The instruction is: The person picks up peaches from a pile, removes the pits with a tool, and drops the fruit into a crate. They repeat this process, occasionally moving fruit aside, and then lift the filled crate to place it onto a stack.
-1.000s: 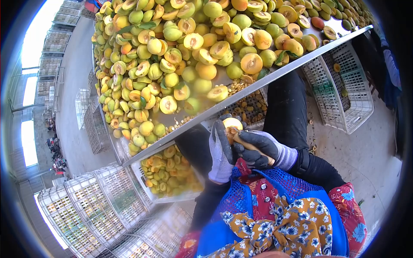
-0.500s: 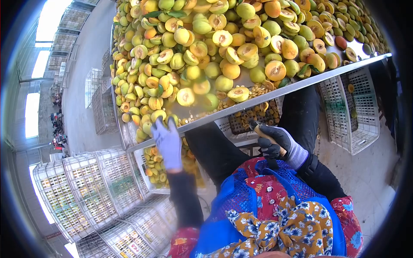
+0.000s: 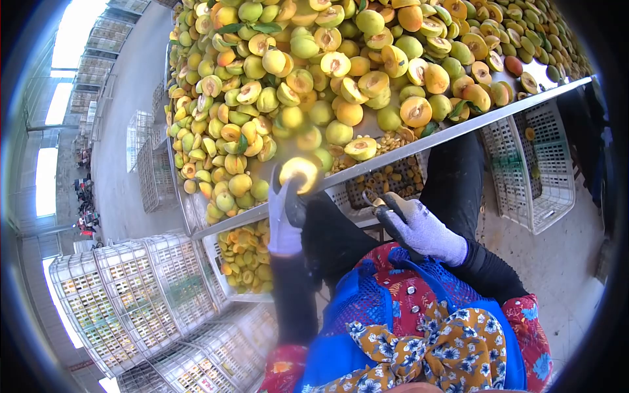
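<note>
- Now, my left hand point(image 3: 286, 213) grips one fruit half point(image 3: 296, 168) near the table's metal edge point(image 3: 458, 131).
- My right hand point(image 3: 422, 229) is closed around a small tool point(image 3: 378, 202), mostly hidden.

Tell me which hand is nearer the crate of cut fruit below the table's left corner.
Left. The left hand, holding a fruit half, is just above and right of that crate in view; the right hand is much farther right, over the lap.

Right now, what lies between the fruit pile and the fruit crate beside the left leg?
The head view shows a long metal rim running between the fruit pile and the fruit crate.
</note>
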A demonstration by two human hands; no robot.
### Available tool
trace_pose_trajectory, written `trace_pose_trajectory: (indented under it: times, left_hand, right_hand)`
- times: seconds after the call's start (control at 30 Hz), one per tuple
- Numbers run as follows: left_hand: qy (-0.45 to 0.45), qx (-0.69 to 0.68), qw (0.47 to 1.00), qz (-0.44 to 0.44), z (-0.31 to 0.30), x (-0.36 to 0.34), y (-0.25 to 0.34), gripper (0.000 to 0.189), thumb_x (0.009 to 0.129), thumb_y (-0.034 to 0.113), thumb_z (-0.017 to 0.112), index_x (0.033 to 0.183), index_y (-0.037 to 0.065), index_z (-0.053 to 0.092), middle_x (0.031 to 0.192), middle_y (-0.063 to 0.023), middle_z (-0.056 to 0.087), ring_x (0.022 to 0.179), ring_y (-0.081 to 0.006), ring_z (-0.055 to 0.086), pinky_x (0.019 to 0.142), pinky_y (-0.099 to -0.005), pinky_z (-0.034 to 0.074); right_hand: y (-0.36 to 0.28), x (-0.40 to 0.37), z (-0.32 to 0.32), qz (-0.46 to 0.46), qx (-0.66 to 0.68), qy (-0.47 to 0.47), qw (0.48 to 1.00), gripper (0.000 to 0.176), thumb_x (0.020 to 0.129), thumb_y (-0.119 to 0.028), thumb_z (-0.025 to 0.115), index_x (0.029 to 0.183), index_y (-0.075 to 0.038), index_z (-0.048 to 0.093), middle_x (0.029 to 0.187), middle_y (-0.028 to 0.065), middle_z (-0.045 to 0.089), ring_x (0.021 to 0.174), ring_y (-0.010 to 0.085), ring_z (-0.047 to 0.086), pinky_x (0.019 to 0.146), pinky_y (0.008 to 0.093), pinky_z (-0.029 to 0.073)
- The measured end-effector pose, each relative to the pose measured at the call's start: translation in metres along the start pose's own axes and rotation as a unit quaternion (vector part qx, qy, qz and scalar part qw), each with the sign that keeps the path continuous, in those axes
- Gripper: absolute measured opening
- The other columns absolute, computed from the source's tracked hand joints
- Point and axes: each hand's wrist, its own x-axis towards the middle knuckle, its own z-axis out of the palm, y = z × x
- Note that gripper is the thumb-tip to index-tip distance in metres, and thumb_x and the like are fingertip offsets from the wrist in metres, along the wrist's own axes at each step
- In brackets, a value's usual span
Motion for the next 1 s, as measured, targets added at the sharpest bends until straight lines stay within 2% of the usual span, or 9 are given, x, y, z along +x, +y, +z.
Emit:
trace_pose_trajectory:
  times: [0.03, 0.1, 0.17, 0.5, 0.67, 0.73, 0.8, 0.9, 1.0]
  left_hand:
    - [-0.002, -0.085, 0.996, -0.023, 0.025, -0.013, 0.001, 0.030, 0.093, 0.012, 0.060, 0.119, -0.001, 0.052, 0.107, -0.0142, 0.058, 0.093, -0.0238, 0.064, 0.083, -0.0363, 0.058]
    - [-0.003, -0.161, 0.981, -0.106, 0.036, -0.027, -0.012, 0.047, 0.098, 0.038, 0.058, 0.123, 0.000, 0.050, 0.111, -0.0171, 0.060, 0.099, -0.0275, 0.065, 0.086, -0.0430, 0.058]
    - [-0.001, -0.182, 0.972, -0.151, 0.051, -0.038, -0.023, 0.048, 0.101, 0.042, 0.051, 0.125, 0.001, 0.049, 0.113, -0.0168, 0.060, 0.104, -0.0281, 0.064, 0.087, -0.0430, 0.057]
    - [-0.002, 0.179, 0.982, 0.064, 0.104, -0.073, -0.038, 0.041, 0.106, 0.036, 0.040, 0.122, 0.000, 0.051, 0.108, -0.0130, 0.061, 0.097, -0.0209, 0.064, 0.085, -0.0317, 0.053]
    - [0.049, 0.091, 0.991, 0.083, 0.108, -0.078, -0.062, 0.038, 0.106, 0.034, 0.042, 0.124, 0.001, 0.049, 0.109, -0.0125, 0.060, 0.096, -0.0193, 0.062, 0.085, -0.0317, 0.052]
    - [0.045, 0.056, 0.994, 0.077, 0.118, -0.082, -0.059, 0.041, 0.106, 0.037, 0.039, 0.121, 0.001, 0.049, 0.109, -0.0115, 0.059, 0.095, -0.0193, 0.062, 0.087, -0.0316, 0.052]
    - [0.045, 0.140, 0.984, 0.105, 0.115, -0.081, -0.069, 0.039, 0.106, 0.035, 0.039, 0.123, 0.001, 0.047, 0.109, -0.0113, 0.059, 0.097, -0.0193, 0.061, 0.088, -0.0306, 0.051]
    - [-0.007, 0.265, 0.959, 0.100, 0.106, -0.076, -0.059, 0.032, 0.105, 0.027, 0.044, 0.121, 0.000, 0.049, 0.109, -0.0137, 0.059, 0.098, -0.0209, 0.060, 0.085, -0.0325, 0.050]
    - [-0.044, 0.321, 0.946, 0.024, 0.096, -0.067, -0.048, 0.030, 0.103, 0.023, 0.048, 0.119, -0.002, 0.053, 0.104, -0.0177, 0.063, 0.095, -0.0262, 0.063, 0.078, -0.0377, 0.051]
  right_hand:
    - [0.003, 0.001, 0.004, -0.065, -0.092, 0.020, 0.993, 0.031, 0.094, -0.020, 0.057, 0.115, 0.002, 0.050, 0.068, 0.0176, 0.058, 0.063, 0.0396, 0.061, 0.058, 0.0480, 0.048]
    - [-0.022, 0.008, 0.003, 0.058, -0.026, 0.023, 0.998, 0.033, 0.094, -0.021, 0.059, 0.114, 0.004, 0.048, 0.069, 0.0187, 0.059, 0.065, 0.0386, 0.063, 0.058, 0.0483, 0.048]
    - [-0.025, 0.009, 0.004, 0.053, -0.038, 0.030, 0.997, 0.034, 0.094, -0.023, 0.059, 0.109, 0.005, 0.047, 0.069, 0.0195, 0.061, 0.063, 0.0375, 0.064, 0.054, 0.0476, 0.048]
    - [-0.024, -0.004, 0.017, 0.111, -0.031, 0.044, 0.992, 0.037, 0.096, -0.022, 0.057, 0.114, 0.009, 0.048, 0.066, 0.0240, 0.060, 0.062, 0.0413, 0.063, 0.055, 0.0486, 0.049]
    - [-0.018, -0.007, 0.012, 0.180, 0.147, -0.014, 0.972, 0.036, 0.098, -0.027, 0.052, 0.113, 0.006, 0.048, 0.081, 0.0296, 0.062, 0.079, 0.0445, 0.064, 0.067, 0.0514, 0.049]
    - [-0.012, -0.011, 0.008, 0.072, 0.141, -0.003, 0.987, 0.035, 0.098, -0.026, 0.051, 0.115, 0.005, 0.048, 0.088, 0.0314, 0.061, 0.086, 0.0458, 0.062, 0.072, 0.0516, 0.048]
    - [-0.016, -0.009, 0.005, 0.143, 0.206, 0.004, 0.968, 0.035, 0.099, -0.021, 0.049, 0.120, 0.006, 0.046, 0.095, 0.0307, 0.060, 0.088, 0.0466, 0.061, 0.075, 0.0513, 0.048]
    - [-0.008, -0.014, -0.003, 0.177, 0.095, -0.032, 0.979, 0.033, 0.099, -0.019, 0.048, 0.118, 0.008, 0.048, 0.093, 0.0281, 0.059, 0.081, 0.0446, 0.062, 0.073, 0.0501, 0.049]
    - [-0.003, -0.025, 0.003, 0.053, -0.057, -0.024, 0.997, 0.032, 0.099, -0.017, 0.049, 0.115, 0.010, 0.053, 0.088, 0.0270, 0.057, 0.071, 0.0385, 0.062, 0.058, 0.0461, 0.049]
